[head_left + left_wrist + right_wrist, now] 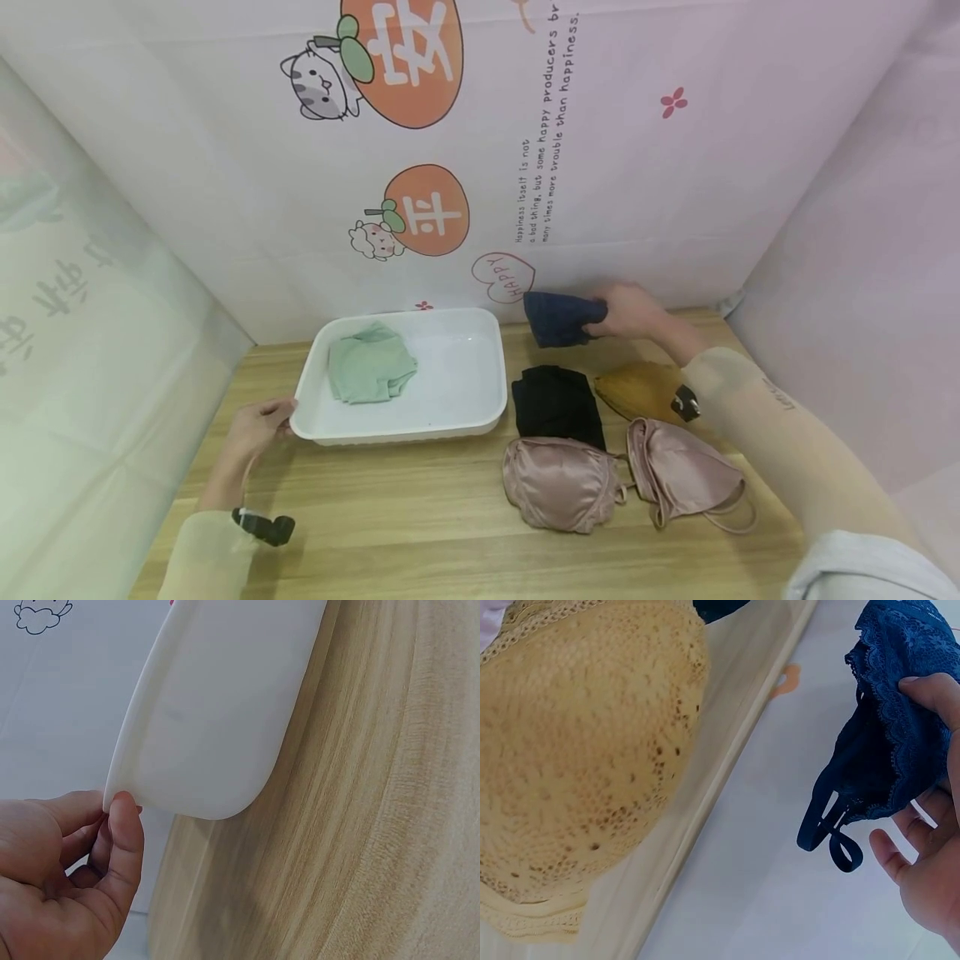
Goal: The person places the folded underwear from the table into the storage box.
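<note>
My right hand (pixel 628 311) holds a folded navy bra (pixel 561 318) above the back of the table. In the right wrist view the bra's lace (pixel 907 712) sits between thumb and fingers, with a strap loop dangling. At the left, my left hand (pixel 258 427) pinches the near-left rim of a white plastic basin (pixel 457 432). The left wrist view shows thumb and fingertips on the basin's corner (pixel 217 750). Inside the basin's left half lies a folded light green garment (pixel 367 367). A mustard lace bra (pixel 633 390) rests below my right wrist.
Right of the basin lies a folded black garment (pixel 557 404). In front of it are a pink satin bra (pixel 562 483) and another pink satin piece (pixel 682 471) with a strap loop. Printed cloth walls (pixel 637 183) enclose the wooden table (pixel 390 517) at back and sides.
</note>
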{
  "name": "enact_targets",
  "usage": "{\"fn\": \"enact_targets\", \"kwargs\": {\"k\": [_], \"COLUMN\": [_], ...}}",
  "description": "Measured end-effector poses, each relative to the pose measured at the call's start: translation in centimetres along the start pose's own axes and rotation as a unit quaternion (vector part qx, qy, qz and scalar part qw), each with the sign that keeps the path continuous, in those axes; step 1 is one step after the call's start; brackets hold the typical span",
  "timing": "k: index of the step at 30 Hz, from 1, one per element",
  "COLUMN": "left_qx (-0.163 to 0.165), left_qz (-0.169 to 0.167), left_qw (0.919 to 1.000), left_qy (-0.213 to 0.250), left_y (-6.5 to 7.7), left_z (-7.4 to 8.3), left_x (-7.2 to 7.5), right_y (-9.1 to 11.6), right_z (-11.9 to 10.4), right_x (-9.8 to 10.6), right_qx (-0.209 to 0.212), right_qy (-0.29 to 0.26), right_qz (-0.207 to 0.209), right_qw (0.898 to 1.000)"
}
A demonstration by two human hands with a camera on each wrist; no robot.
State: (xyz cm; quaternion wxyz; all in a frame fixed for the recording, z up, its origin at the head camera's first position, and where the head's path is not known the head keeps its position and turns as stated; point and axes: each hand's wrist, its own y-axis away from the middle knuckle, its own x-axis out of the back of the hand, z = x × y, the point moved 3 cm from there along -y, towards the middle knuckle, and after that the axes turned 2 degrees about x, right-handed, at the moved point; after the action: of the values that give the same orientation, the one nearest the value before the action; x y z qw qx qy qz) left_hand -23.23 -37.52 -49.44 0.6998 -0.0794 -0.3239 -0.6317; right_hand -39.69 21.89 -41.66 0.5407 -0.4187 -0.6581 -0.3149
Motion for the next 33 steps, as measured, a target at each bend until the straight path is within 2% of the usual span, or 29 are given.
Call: {"fn": "enact_targets", "kwargs": {"k": [10, 21, 33], "left_qx": [0.001, -0.004, -0.01], "left_qz": [0.001, 0.006, 0.009], "left_qw": [1.0, 0.9999, 0.9999], "left_qy": [-0.005, -0.012, -0.001], "left_y": [0.1, 0.1, 0.0], "left_z": [0.0, 0.0, 0.0], "left_x": [0.0, 0.1, 0.0], "right_y": [-0.7, -1.5, -2.5], "right_z": [-1.4, -3.2, -4.7], "right_x": [0.2, 0.7, 1.0], "right_qx": [0.008, 0.045, 0.046], "right_qy": [-0.007, -0.018, -0.007], "right_qz": [0.008, 0.015, 0.008], "right_qw": [1.0, 0.999, 0.999]}}
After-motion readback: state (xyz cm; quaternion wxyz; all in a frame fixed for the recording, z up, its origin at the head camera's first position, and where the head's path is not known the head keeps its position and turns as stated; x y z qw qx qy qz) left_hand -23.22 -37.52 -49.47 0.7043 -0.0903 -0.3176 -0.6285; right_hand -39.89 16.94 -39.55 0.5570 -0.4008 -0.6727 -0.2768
